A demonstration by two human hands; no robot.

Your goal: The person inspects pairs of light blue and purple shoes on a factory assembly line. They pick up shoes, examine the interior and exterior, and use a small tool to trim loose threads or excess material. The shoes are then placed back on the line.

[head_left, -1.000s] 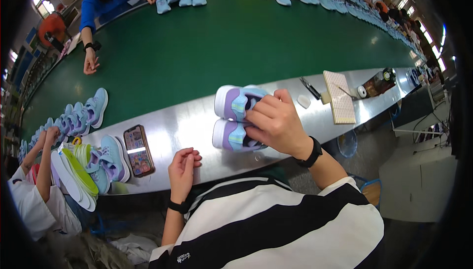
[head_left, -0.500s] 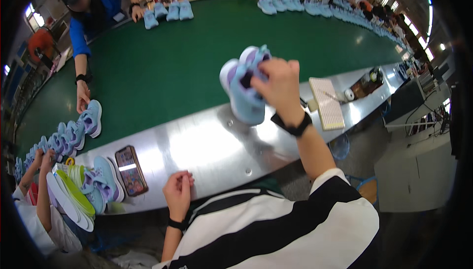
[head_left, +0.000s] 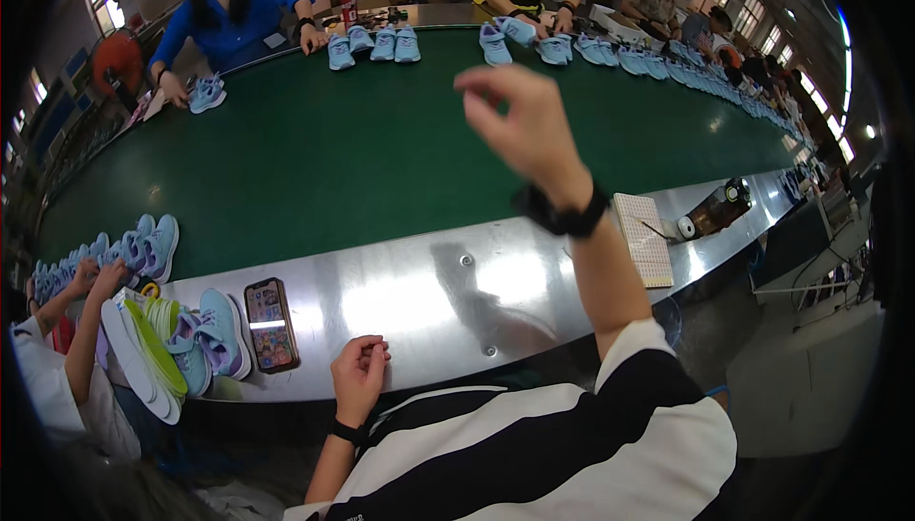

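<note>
My right hand is raised over the green work surface, fingers bent, thumb and forefinger apart, holding nothing. Beyond it, a pair of light blue sneakers stands by the hands of a person in yellow. My left hand rests near the front edge of the metal ledge, fingers curled in and nothing visible in them. To its left lie a phone and a light blue and lilac sneaker.
Insoles in white and lime lie at the left, near another person's hands and a row of sneakers. A notepad and a dark bottle are on the right ledge. A person in blue holds a sneaker across the table.
My right hand has let go of the sneakers and moved farther out. The person in blue has drawn a sneaker back from the left row. The view has shifted; my left hand stays curled.
</note>
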